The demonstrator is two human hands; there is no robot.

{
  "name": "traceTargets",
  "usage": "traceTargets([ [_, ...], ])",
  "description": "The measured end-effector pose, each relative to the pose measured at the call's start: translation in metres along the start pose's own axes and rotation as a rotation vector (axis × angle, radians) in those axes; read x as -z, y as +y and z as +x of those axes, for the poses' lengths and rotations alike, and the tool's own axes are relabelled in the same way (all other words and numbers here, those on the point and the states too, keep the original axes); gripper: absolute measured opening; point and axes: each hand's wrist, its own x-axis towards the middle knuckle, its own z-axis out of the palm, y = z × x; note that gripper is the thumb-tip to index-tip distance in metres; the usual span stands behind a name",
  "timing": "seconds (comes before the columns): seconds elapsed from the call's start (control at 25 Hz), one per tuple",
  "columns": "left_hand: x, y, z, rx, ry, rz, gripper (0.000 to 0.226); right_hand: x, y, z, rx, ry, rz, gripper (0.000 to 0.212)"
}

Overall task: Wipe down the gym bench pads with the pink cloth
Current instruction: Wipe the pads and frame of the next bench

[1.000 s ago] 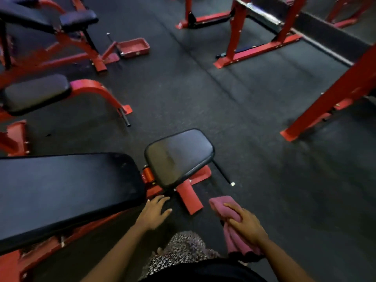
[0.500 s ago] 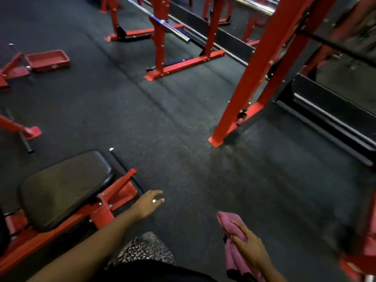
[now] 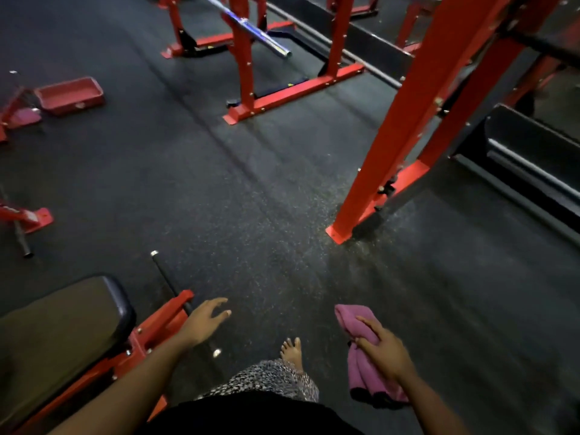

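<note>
Dark speckled rubber flooring (image 3: 251, 199) fills most of what I get from the head camera. Low on the right of it is the pink cloth (image 3: 361, 375), bunched into a loose roll and held in the air by the right hand (image 3: 387, 353). That hand's fingers and thumb are curled round the middle of the cloth, with one end poking out past the fingertips and the other drooping beside the wrist. The cloth is well apart from the bench pad (image 3: 59, 334), a black cushion that sits at the lower left on its red bench frame (image 3: 157, 324). The left hand (image 3: 204, 320) reaches out just beside the end of that frame, with fingers spread, loosely straight and holding nothing (I cannot tell whether the hand brushes the metal or hangs above it). A thin black peg (image 3: 164, 276) with a silver tip runs from the frame out over the floor. Between the two arms I see a bare foot (image 3: 292, 353) planted on the rubber, with a patterned garment (image 3: 270, 379) just behind it. Farther out, a tall red rack upright (image 3: 408, 127) stands on its foot plate to the right. A chrome barbell (image 3: 251, 29) rests across another red rack near the top. A shallow red tray (image 3: 69, 95) lies on the floor at the far left.
</note>
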Motion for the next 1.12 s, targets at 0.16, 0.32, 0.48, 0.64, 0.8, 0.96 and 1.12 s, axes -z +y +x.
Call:
traceTargets([
  [0.16, 0.046, 0.018, 0.044, 0.142, 0.147, -0.152, 0.04, 0.045, -0.098, 0.109, 0.221, -0.021, -0.021, 0.051],
  [0.32, 0.076, 0.011, 0.068, 0.3, 0.348, -0.325, 0.038, 0.059, -0.214, 0.202, 0.512, -0.163, -0.065, 0.053],
  [0.48, 0.094, -0.004, 0.094, 0.501, 0.56, -0.598, 0.037, 0.043, -0.31, 0.301, 0.733, -0.361, -0.233, 0.059],
  [0.64, 0.12, 0.001, 0.126, 0.666, 0.747, -0.802, 0.036, 0.031, -0.386, 0.403, 0.848, -0.499, -0.505, 0.054],
  [0.8, 0.169, 0.015, 0.164, 0.804, 0.841, -0.94, 0.036, 0.026, -0.454, 0.501, 0.846, -0.597, -0.729, 0.049],
  [0.96, 0.23, 0.007, 0.208, 0.803, 0.931, -0.979, 0.036, -0.005, -0.525, 0.561, 0.827, -0.637, -0.817, 0.05],
  [1.12, 0.293, -0.04, 0.24, 0.829, 0.986, -1.077, 0.037, -0.085, -0.641, 0.59, 0.944, -0.715, -0.854, 0.05],
])
